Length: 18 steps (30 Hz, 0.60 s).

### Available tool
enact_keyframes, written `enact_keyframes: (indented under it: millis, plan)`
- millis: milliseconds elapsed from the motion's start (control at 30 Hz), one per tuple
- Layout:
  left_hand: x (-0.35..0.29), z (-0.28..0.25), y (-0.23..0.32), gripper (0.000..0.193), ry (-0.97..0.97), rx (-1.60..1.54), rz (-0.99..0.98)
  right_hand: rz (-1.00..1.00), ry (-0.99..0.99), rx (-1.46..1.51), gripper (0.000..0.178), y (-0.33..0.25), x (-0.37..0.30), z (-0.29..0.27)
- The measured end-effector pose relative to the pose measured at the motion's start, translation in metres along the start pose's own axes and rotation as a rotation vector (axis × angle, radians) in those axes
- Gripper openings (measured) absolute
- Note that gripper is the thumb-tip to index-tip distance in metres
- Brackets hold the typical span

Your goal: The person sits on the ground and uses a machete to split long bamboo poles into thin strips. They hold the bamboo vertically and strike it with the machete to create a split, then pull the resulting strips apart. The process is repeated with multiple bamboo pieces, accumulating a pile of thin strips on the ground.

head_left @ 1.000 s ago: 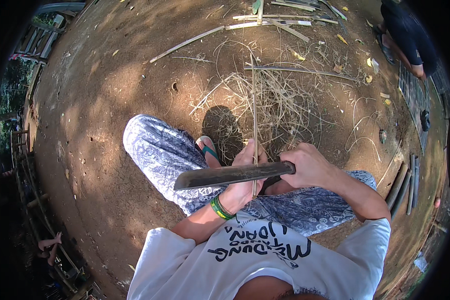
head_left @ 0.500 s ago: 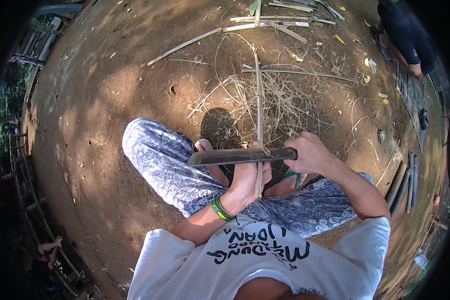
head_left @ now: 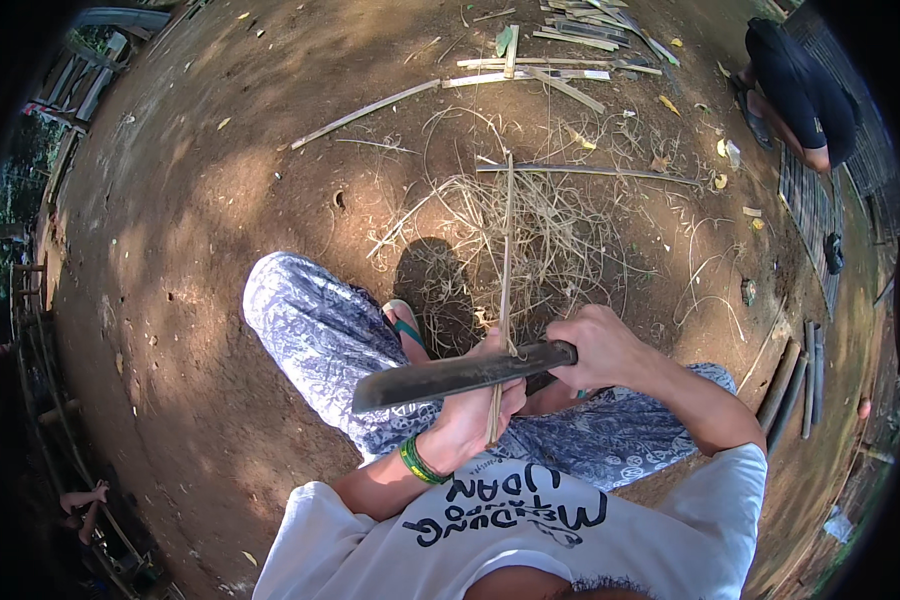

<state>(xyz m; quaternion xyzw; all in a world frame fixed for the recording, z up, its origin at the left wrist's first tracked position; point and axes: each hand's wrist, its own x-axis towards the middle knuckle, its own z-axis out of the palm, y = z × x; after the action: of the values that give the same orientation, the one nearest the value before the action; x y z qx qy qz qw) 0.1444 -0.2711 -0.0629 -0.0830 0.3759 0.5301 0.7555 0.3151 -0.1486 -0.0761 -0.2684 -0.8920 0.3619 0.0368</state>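
Note:
A long, thin bamboo strip [head_left: 507, 250] stretches from my lap out over the ground. Near its lower end my left hand [head_left: 475, 408] is closed round it, with green and yellow bands on that wrist. In my right hand [head_left: 598, 345] is the handle end of a machete [head_left: 435, 381]. Its broad dark blade lies across the strip, above my left hand, with the tip pointing left. A thin curl of shaving shows where blade and strip cross. The blade partly hides my left fingers.
Bamboo shavings [head_left: 550, 215] lie heaped on the dirt ahead. Beyond them are a dark slat [head_left: 590, 171] and a stack of split bamboo [head_left: 580, 38]. At right are several bamboo poles [head_left: 782, 385], a slatted bamboo panel [head_left: 808, 215] and a bent-over person [head_left: 800, 95].
Both hands have come closer to my body and slightly left, bringing the machete and strip along. The blade now slants more, its tip lower. The person at right has shifted slightly.

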Motion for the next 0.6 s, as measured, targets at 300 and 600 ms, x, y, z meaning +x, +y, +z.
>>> enact_keyframes:
  millis: [300, 600]
  plan:
    - [-0.001, -0.009, 0.003, 0.038, -0.030, 0.001, -0.043, 0.284, 0.012, -0.097, 0.020, 0.043, 0.017, 0.003]
    - [-0.034, -0.013, 0.019, 0.037, -0.127, -0.023, -0.136, 0.627, -0.026, -0.058, 0.032, 0.123, 0.028, 0.015]
